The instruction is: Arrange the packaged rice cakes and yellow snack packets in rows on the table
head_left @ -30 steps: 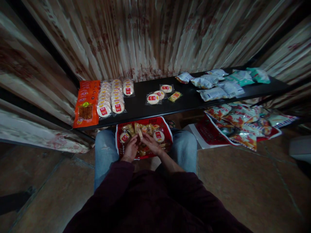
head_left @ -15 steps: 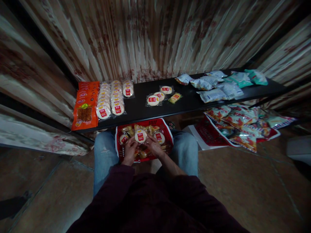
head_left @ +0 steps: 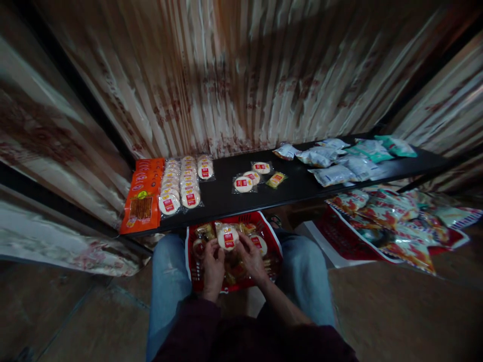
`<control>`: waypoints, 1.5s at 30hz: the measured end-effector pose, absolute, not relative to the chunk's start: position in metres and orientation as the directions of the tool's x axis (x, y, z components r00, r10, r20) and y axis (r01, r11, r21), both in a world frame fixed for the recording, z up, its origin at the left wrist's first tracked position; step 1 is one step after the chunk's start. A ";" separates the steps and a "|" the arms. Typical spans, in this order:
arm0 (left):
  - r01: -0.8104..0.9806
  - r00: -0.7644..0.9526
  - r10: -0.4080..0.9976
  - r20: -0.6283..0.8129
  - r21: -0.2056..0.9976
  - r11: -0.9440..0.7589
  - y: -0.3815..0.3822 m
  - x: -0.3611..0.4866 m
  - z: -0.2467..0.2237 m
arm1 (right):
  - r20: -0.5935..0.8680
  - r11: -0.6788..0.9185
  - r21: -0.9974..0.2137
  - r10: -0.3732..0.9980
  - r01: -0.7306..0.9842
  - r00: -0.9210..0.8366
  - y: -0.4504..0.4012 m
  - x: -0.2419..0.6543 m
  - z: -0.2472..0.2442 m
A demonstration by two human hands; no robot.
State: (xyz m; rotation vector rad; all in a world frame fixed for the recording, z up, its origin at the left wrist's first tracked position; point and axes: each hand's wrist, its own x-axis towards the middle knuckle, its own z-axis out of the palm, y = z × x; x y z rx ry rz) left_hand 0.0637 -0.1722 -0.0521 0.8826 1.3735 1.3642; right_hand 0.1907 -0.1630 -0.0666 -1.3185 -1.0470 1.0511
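Note:
Between my two hands is a round white rice cracker pack (head_left: 228, 238) in clear wrap with a red and yellow label. My left hand (head_left: 214, 266) pinches its left side, and my right hand (head_left: 250, 257) grips the right edge. Both hands are over a red basket (head_left: 276, 232) with a white rim, set between my knees. In the basket lie more wrapped snacks, among them another white cracker pack (head_left: 259, 245) just right of my right hand. The fingertips partly cover the wrapper's edges.
Ahead stands a black shelf (head_left: 222, 201). Orange snack bags (head_left: 141, 196) and rows of cracker packs (head_left: 189, 188) fill its left. Mid-shelf are a few loose packs (head_left: 243, 183) and a yellow packet (head_left: 276, 179); white bags (head_left: 332, 174) lie right. Below, a second basket (head_left: 339, 236) overflows with bags (head_left: 392, 213).
The view has tilted up, so the shelf and basket sit lower in the picture. Both hands still hold the cracker pack over the basket.

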 end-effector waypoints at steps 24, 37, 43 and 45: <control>0.120 -0.427 0.899 0.092 0.992 -0.045 -0.127 0.064 0.022 | 0.176 0.144 -0.978 0.958 0.153 0.225 -0.106 0.183 -0.003; 0.053 -0.442 0.894 0.070 0.997 -0.052 -0.085 0.062 0.041 | 0.187 0.165 -0.980 0.956 0.112 0.225 -0.053 0.173 -0.007; 0.048 -0.419 0.907 0.047 0.998 -0.029 -0.065 0.059 0.045 | 0.225 0.194 -0.970 0.942 0.143 0.247 -0.032 0.169 0.000; 0.025 -0.431 0.901 0.040 0.999 -0.032 -0.059 0.059 0.045 | 0.229 0.197 -0.969 0.943 0.149 0.240 -0.026 0.167 0.004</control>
